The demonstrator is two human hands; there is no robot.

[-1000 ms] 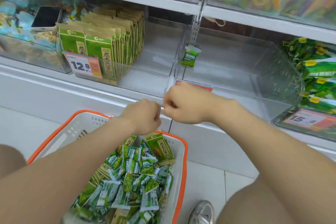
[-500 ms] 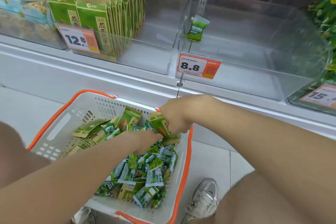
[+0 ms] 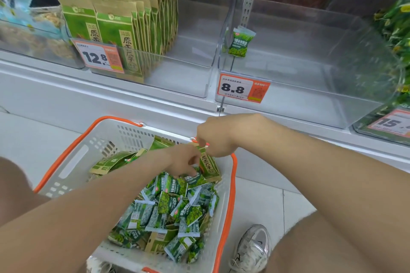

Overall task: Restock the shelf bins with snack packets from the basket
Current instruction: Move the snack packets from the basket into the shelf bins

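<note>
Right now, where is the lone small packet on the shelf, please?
Head view, centre-right: the packet is at the left wall of the clear bin above the 8.8 tag.

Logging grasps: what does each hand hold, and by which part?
The right hand pinches the tall green packet by its top edge. The left hand touches the small packets; whether it grips one cannot be told.

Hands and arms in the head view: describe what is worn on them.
The left hand and right hand are bare: no gloves, and no rings visible. The left forearm and right forearm are uncovered too, with no sleeve, watch or bracelet in view up to the frame edge.
</note>
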